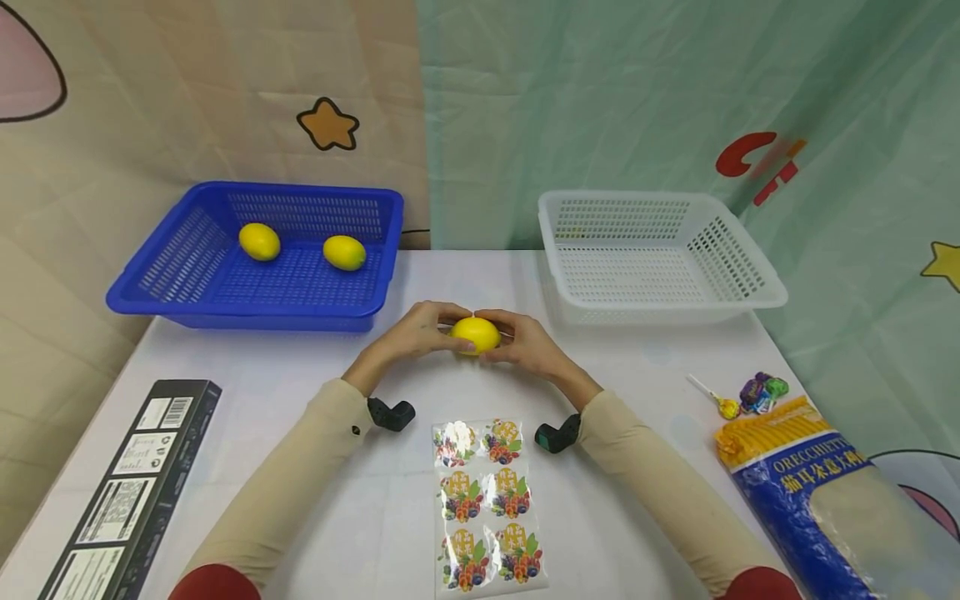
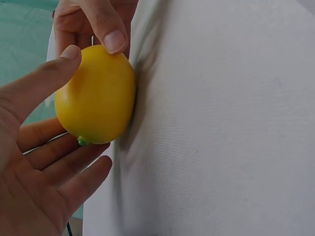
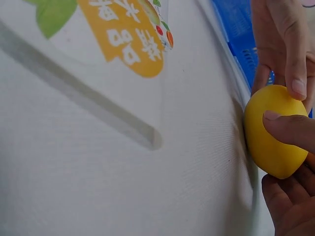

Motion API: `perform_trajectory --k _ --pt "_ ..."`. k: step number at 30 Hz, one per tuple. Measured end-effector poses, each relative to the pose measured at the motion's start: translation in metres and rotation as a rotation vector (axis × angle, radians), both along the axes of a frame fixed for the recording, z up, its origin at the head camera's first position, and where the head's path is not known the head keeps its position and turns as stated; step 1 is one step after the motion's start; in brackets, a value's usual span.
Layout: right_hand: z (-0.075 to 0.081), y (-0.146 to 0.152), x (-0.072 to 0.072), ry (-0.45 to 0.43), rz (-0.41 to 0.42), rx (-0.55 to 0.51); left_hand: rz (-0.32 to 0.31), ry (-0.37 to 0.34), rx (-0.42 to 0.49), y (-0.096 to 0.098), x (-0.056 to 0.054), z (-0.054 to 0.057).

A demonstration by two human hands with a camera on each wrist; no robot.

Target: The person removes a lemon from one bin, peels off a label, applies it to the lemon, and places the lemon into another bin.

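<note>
A yellow lemon [image 1: 476, 335] with a green stem tip is between both hands over the middle of the white table. My left hand [image 1: 418, 332] holds its left end, the thumb on the near side and the fingers behind. From the other side my right hand [image 1: 531, 343] grips it, thumb pressed to the skin near the right end. In the left wrist view the lemon [image 2: 96, 96] lies close beside the tabletop, and the left fingers spread below its stem end. The right wrist view shows both thumbs on the lemon [image 3: 273, 130].
A blue basket [image 1: 247, 310] with two lemons stands back left, a white basket [image 1: 667, 315] back right. Nearer lies a sheet of fruit stickers [image 1: 485, 508]. A long black box [image 1: 135, 483] lies left; lollipops [image 1: 757, 393] and an orecchiette bag [image 1: 832, 500] lie right.
</note>
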State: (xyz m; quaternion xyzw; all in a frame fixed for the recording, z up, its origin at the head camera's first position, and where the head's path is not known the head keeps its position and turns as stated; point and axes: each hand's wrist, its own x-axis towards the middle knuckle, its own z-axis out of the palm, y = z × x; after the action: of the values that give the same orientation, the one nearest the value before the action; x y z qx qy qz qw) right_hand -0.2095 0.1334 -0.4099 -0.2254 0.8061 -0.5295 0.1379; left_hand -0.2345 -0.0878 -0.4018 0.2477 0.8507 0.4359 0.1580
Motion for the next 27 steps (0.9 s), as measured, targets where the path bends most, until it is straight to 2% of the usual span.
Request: perform_trajectory --k 3,6,14,19,27 --pt "0.000 -0.001 0.001 0.010 0.006 -0.003 -0.013 -0.009 0.005 -0.002 0.000 0.001" --pt "-0.014 0.001 -0.006 0.007 -0.004 0.005 -0.024 -0.004 0.015 -0.004 0.002 0.004" --pt "-0.009 0.006 -0.002 -0.008 0.000 0.073 -0.014 0.027 0.056 -0.014 0.007 0.018" --pt "-0.007 0.013 0.003 -0.040 0.019 0.156 -0.018 0.049 0.061 -0.017 0.010 0.027" --pt "-0.005 0.022 0.021 0.010 0.013 0.306 -0.018 0.068 0.048 -0.020 0.014 0.032"
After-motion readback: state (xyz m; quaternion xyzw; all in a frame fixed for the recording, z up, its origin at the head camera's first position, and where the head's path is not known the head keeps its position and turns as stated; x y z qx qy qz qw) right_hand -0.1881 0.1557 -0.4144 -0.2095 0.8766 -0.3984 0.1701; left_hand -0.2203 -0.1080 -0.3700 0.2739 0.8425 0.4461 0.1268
